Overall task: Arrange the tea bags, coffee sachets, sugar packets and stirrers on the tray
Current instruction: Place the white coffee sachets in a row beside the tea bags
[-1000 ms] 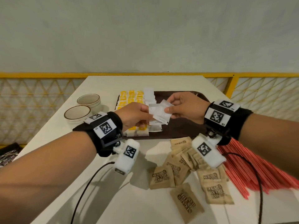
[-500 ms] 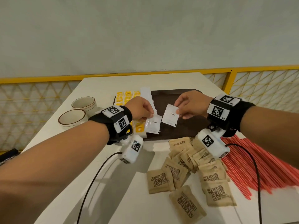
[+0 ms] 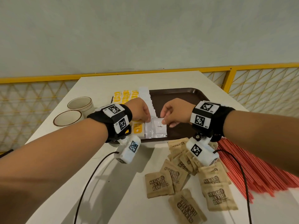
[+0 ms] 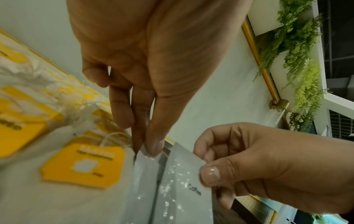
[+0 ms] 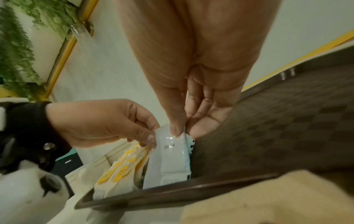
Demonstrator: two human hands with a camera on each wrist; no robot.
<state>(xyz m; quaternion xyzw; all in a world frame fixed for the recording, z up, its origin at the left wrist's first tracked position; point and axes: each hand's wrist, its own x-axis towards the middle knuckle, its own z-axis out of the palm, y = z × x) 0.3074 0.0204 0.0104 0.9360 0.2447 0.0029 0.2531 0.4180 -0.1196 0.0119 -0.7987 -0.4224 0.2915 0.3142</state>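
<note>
Right hand [image 3: 175,113] pinches coffee sachet [image 3: 159,127] top corner, left hand [image 3: 140,110] pinches neighbouring sachet [image 3: 148,130]; light, floppy, probably slick.

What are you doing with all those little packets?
Sorting drink things onto a brown tray. The right hand pinches a white coffee sachet, setting it at the near end of the sachet row, while the left hand pinches the sachet beside it. Tea bags are already on the tray. Sugar packets and red stirrers wait on the table.
</note>
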